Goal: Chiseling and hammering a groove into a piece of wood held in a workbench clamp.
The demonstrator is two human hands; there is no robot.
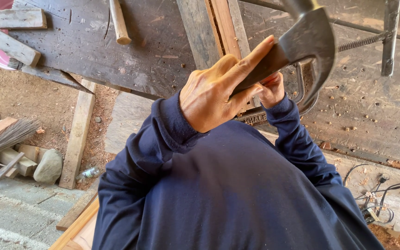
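My left hand [209, 95] grips the dark wooden handle of a claw hammer [312, 39], with the index finger stretched along the handle towards the head. The dark metal head and its curved claw are raised close to the camera, above the workbench [93, 51]. My right hand [271, 90] sits just behind and under the handle, fingers curled against it. Both arms are in navy blue sleeves that fill the lower middle of the view. What lies under the hands is hidden.
A metal clamp with a threaded rod [362, 42] lies on the bench at right. A round wooden handle [119, 23] and wood blocks [17, 18] on a pink basin are at top left. A plank [77, 139], stone [48, 166], broom [10, 136] and cables [385, 194] lie below.
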